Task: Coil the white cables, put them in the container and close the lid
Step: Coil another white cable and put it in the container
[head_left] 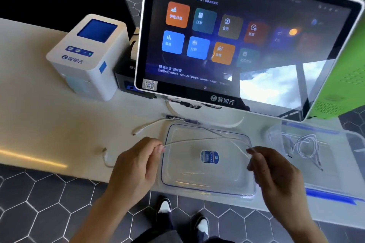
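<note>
A thin white cable [205,138] stretches in the air between my two hands, above a clear lid [245,187] with a blue rim and a round blue sticker. My left hand [136,162] pinches one end of that stretch and my right hand [274,171] pinches the other. The cable's far part runs back over the lid to a plug end [138,130] lying on the counter. A clear container [335,179] with blue clips stands at the right, with a coiled white cable [304,145] inside.
A touchscreen terminal [237,41] on a white stand rises right behind the lid. A white label printer [87,57] stands at the back left, a green box [349,61] at the far right. Another white cable piece [106,159] lies by the counter's front edge. Dark hexagon floor tiles lie below.
</note>
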